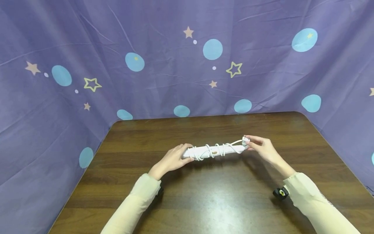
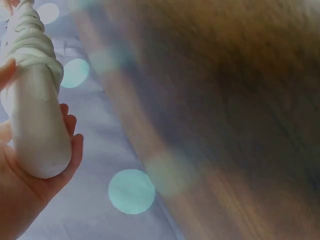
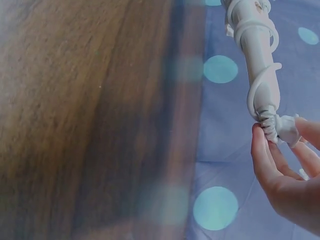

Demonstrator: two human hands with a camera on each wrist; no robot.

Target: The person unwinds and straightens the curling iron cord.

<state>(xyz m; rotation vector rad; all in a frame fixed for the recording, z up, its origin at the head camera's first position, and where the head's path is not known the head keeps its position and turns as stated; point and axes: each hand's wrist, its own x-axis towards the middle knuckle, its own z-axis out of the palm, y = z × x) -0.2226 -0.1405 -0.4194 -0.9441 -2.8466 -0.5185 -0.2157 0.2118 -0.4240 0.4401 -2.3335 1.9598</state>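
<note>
A white hair styling iron (image 1: 205,151), a long rod with a rounded end, is held above the table by both hands. Its white cord (image 1: 223,149) winds round the body in several loose loops. My left hand (image 1: 174,158) grips the rounded end, fingers on the far side and thumb on the near side. At the opposite end, my right hand (image 1: 265,150) pinches the white plug (image 1: 246,140) between thumb and fingers. The right wrist view shows the ribbed cord sleeve (image 3: 268,124) beside the fingertips. A small brownish mark (image 1: 214,152) shows midway along the iron.
The brown wooden table (image 1: 187,198) has rounded far corners and reflects a bright light near its front. A purple curtain (image 1: 163,35) with stars and blue dots hangs behind and beside it. A black strap device (image 1: 281,193) sits at the right wrist.
</note>
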